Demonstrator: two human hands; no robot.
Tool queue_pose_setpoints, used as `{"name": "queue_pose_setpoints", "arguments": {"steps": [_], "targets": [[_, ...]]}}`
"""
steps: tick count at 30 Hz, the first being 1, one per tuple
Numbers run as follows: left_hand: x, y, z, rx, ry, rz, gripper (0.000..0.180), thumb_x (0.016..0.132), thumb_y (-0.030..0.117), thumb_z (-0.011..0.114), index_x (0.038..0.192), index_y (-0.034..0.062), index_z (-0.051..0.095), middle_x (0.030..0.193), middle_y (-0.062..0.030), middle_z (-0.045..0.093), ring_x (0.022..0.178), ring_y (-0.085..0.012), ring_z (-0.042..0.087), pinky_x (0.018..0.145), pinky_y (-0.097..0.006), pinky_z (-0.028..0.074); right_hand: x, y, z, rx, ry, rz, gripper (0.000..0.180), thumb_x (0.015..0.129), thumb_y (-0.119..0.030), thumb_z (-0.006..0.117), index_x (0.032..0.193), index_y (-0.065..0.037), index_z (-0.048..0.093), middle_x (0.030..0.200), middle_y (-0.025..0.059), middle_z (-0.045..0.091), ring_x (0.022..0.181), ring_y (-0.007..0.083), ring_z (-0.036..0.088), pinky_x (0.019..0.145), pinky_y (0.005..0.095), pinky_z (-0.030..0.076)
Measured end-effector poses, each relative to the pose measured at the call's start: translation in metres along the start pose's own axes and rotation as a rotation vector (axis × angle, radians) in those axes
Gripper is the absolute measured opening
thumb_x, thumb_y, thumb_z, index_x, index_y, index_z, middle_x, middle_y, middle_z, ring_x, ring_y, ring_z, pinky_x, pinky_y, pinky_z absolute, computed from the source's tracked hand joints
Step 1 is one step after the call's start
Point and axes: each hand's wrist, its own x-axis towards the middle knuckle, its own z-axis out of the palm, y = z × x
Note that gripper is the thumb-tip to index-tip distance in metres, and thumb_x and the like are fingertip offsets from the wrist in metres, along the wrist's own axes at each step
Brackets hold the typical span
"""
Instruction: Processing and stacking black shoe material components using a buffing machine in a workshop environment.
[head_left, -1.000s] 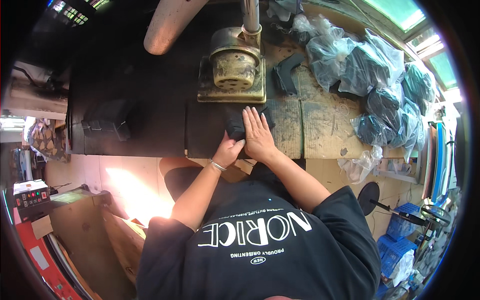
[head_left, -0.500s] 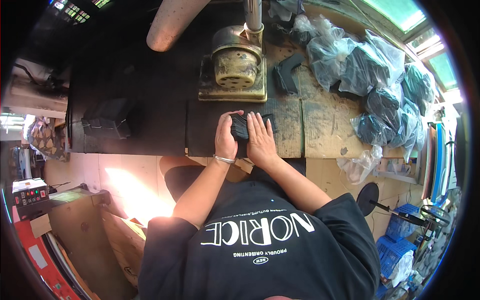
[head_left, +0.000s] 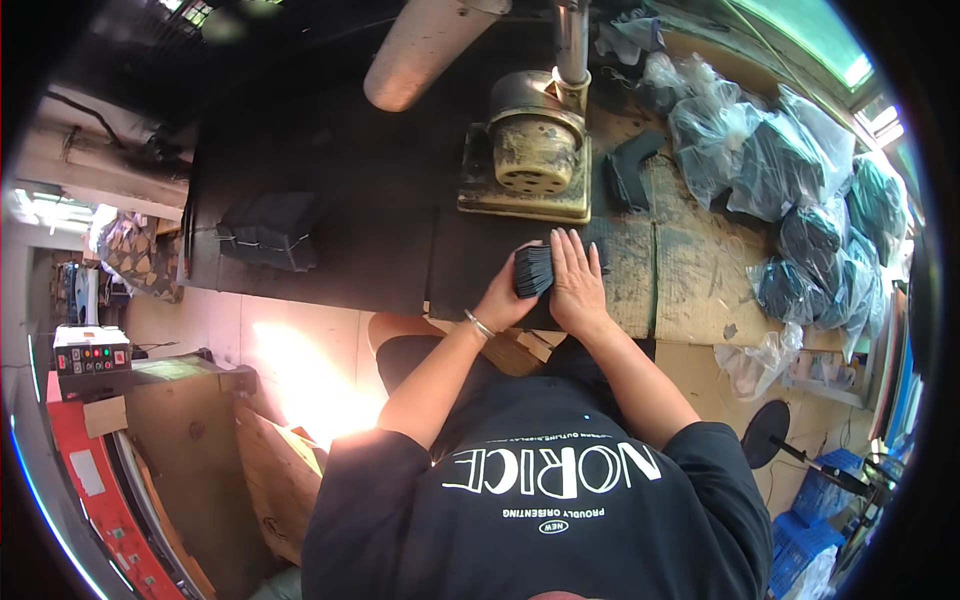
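Note:
My left hand (head_left: 508,300) is closed round a stack of thin black pieces (head_left: 533,272), whose layered edges face me. My right hand (head_left: 579,296) lies flat with straight fingers along the right side of the stack, touching it. A dark patch or piece shows just past my right fingertips; its kind is hard to tell. Both hands are at the near edge of a cardboard-covered table (head_left: 690,270), in front of a worn cream machine head (head_left: 535,155) on a square base.
A tied black bundle (head_left: 268,232) lies at the table's left. A bent black piece (head_left: 630,172) rests right of the machine. Clear plastic bags of dark pieces (head_left: 790,160) crowd the right end. A pale tube (head_left: 425,50) hangs above. A control box (head_left: 92,360) stands lower left.
The whole view has shifted, so the table and machine sit further right and slightly lower. The stack is turned between my hands, with more of its layered edges showing.

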Motion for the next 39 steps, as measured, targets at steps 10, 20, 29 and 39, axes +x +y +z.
{"name": "queue_pose_setpoints", "arguments": {"steps": [10,20,29,39], "targets": [[0.01,0.009,-0.015,-0.106,0.092,-0.118,0.045,0.084,0.002,0.074,0.124,-0.0001,0.052,0.118,-0.0082,0.064,0.108,-0.0156,0.061,0.095,-0.03,0.048,0.001,-0.007,-0.01,0.027,0.012,-0.023,0.076,0.078,-0.005,0.052,0.149,0.004,0.028,0.157,0.0199,0.028,0.148,0.0335,0.023,0.119,0.0517,0.015],[0.029,0.011,-0.025,-0.147,0.118,-0.125,0.049,0.084,0.0,0.072,0.127,-0.0028,0.049,0.118,-0.0088,0.062,0.107,-0.0148,0.06,0.094,-0.029,0.048,0.018,0.005,-0.003,0.099,-0.045,0.029,0.077,0.078,-0.007,0.051,0.15,0.003,0.027,0.158,0.0203,0.026,0.148,0.0341,0.021,0.119,0.0514,0.014],[0.032,0.0,-0.007,-0.057,0.235,-0.02,0.044,0.082,-0.002,0.072,0.121,-0.0036,0.051,0.112,-0.01,0.064,0.099,-0.0153,0.063,0.086,-0.028,0.052,-0.01,0.012,-0.01,0.078,-0.091,0.006,0.077,0.081,-0.018,0.057,0.15,-0.002,0.03,0.159,0.0181,0.023,0.149,0.0332,0.02,0.12,0.0507,0.013],[-0.012,0.041,-0.038,-0.103,0.46,-0.007,0.042,0.082,-0.007,0.069,0.12,-0.005,0.051,0.109,-0.0089,0.063,0.099,-0.0154,0.062,0.087,-0.028,0.052,-0.039,0.031,-0.017,0.35,0.017,0.031,0.071,0.087,-0.019,0.064,0.149,-0.005,0.033,0.157,0.0196,0.027,0.146,0.0367,0.023,0.118,0.0512,0.02]]}}
